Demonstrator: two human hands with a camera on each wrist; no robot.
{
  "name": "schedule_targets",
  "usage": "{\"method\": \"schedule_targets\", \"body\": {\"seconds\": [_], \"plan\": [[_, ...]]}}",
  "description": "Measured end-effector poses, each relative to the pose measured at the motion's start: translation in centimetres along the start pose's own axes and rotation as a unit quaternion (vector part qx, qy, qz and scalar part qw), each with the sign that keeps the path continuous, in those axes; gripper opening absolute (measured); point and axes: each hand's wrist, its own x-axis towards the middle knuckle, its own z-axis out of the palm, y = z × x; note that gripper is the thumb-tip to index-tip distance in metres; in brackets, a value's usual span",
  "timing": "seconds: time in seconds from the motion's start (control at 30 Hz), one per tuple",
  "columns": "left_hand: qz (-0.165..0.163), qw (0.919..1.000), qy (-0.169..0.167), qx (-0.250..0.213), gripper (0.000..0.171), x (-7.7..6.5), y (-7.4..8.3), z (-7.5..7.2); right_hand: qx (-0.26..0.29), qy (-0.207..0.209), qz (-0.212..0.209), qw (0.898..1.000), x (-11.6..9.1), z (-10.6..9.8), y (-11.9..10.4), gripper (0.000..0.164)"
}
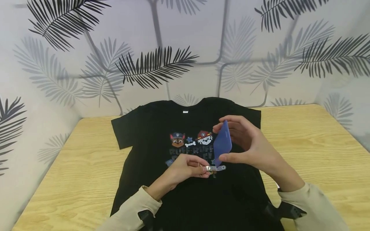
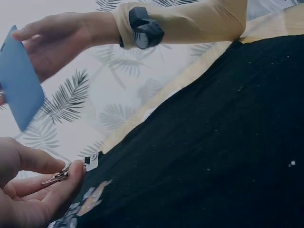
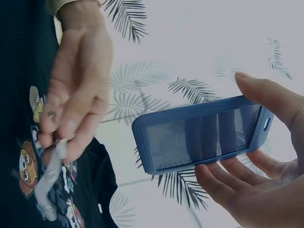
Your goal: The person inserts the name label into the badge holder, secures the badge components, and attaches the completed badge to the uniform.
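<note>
My right hand (image 1: 252, 146) holds a blue ID badge holder (image 1: 222, 142) by its edges, thumb on one side and fingers on the other. In the right wrist view the badge holder (image 3: 199, 135) shows a clear window and a slot at one short end. Just below it, my left hand (image 1: 185, 168) pinches a metal badge clip (image 2: 59, 175) between thumb and fingers. A clear strap (image 3: 47, 187) with a snap hangs from that clip, and in the right wrist view it is apart from the holder. Both hands are above a black T-shirt (image 1: 185, 199).
The T-shirt lies spread on a wooden table (image 1: 306, 138), cartoon dogs printed on its chest. A leaf-patterned curtain or wall covering (image 1: 190, 38) stands behind the table's back edge. Dark devices are strapped to both wrists.
</note>
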Motion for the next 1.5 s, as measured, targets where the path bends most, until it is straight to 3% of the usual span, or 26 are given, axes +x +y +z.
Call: {"method": "schedule_targets", "body": {"seconds": [0.23,0.6,0.67,0.77,0.87,0.97,1.1,1.2,1.37,1.5], "plan": [[0.02,0.9989,-0.001,0.043,0.019,0.1,-0.4,0.2,0.048,0.0,0.017,0.999,-0.1,-0.3,-0.2,0.073],[0.028,0.9957,0.011,0.088,0.016,0.7,-0.9,0.1,0.05,0.003,0.029,0.998,-0.1,-0.2,-0.5,0.069],[0.046,0.9909,0.022,0.125,0.015,0.8,-1.0,0.1,0.054,0.001,0.032,0.998,-0.1,-0.1,-0.5,0.068],[0.083,0.9774,0.042,0.19,0.017,0.6,-1.1,0.2,0.058,-0.001,0.034,0.998,-0.1,-0.1,-0.5,0.068],[0.105,0.9671,0.048,0.226,0.024,0.4,-0.9,0.3,0.058,-0.004,0.033,0.998,0.0,-0.1,-0.5,0.068],[0.109,0.9612,0.037,0.251,0.028,0.0,-0.5,0.6,0.057,-0.005,0.033,0.998,-0.1,-0.1,-0.5,0.068],[0.103,0.9436,0.022,0.314,0.031,-0.3,-0.1,0.8,0.053,-0.003,0.037,0.998,-0.2,-0.2,-0.6,0.067],[0.102,0.9363,0.013,0.336,0.035,-0.4,0.0,0.9,0.05,-0.002,0.04,0.998,-0.3,-0.2,-0.6,0.067],[0.115,0.9358,0.023,0.333,0.036,-0.5,-0.2,1.0,0.052,-0.002,0.039,0.998,-0.3,-0.2,-0.6,0.068],[0.13,0.9425,0.052,0.304,0.033,-0.4,-0.5,1.1,0.05,0.0,0.029,0.998,-0.2,0.0,-0.6,0.069]]}}
